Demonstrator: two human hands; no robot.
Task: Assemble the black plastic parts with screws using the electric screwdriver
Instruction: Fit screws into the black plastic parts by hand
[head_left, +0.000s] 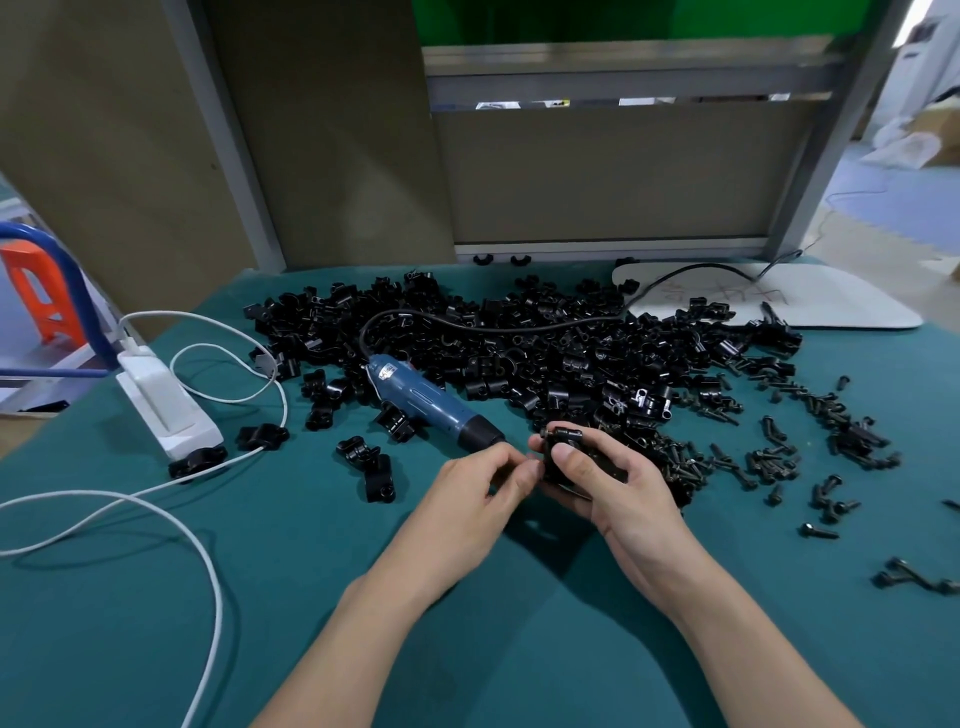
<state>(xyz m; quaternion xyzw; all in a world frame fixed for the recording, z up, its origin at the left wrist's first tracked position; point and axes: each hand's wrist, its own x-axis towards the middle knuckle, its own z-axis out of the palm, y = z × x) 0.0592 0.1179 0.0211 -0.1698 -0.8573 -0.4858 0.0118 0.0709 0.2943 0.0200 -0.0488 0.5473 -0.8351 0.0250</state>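
Now, the right hand (597, 478) grips a black plastic part (563, 441) just above the surface (260, 597), near centre. The left hand (483, 483) pinches at its left edge; whether a screw sits between those fingertips is too small to tell. Best move, I'd say: seat the screw straight before reaching for the tool. Count: one electric screwdriver (426, 400) lying just far-left of the hands, a pile of parts (519, 338) beyond counting, dozens of screws (810, 405) scattered right.
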